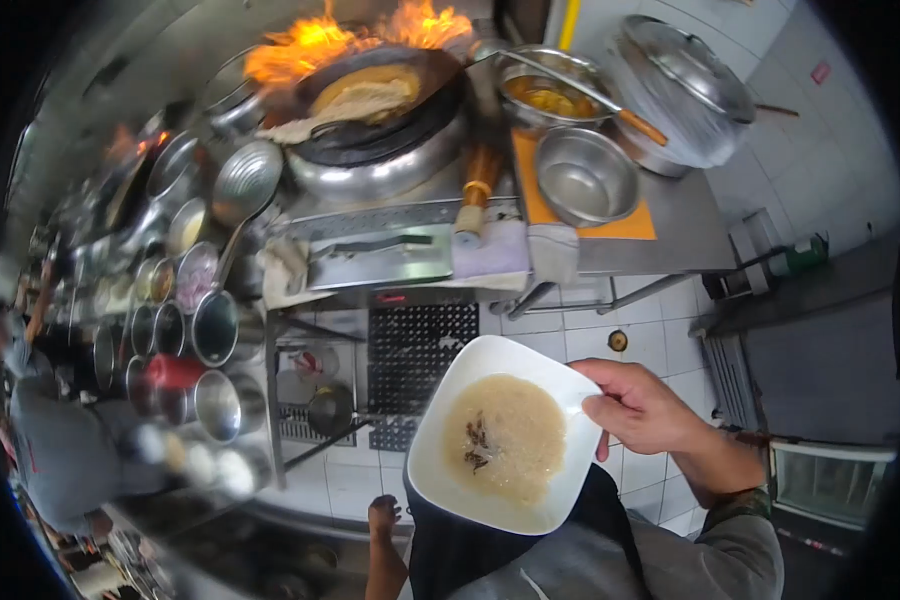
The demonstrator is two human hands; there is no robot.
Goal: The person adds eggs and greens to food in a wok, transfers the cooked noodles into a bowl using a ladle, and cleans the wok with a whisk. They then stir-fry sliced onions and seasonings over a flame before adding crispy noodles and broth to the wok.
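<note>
My right hand (642, 408) grips the right corner of a square white bowl (448, 487), thumb over the rim and fingers underneath. Inside the bowl is a pale, thick soup (520, 430) with a few dark strips on its surface. My left hand (382, 515) hangs low at my left side, apart from the bowl; its fingers are loosely bent and nothing shows in them. Ahead, a wok (435, 90) sits on the stove with flames behind it and pale brown food in it. A long-handled ladle (595, 88) rests across a metal bowl (518, 62) of yellowish liquid.
An empty steel bowl (585, 178) stands on an orange board (625, 226), near a large lidded pot (675, 75). Metal containers of ingredients (198, 270) line the left counter, with a skimmer (248, 180) above. A black mat (420, 350) covers the floor. Another person (60, 450) is at far left.
</note>
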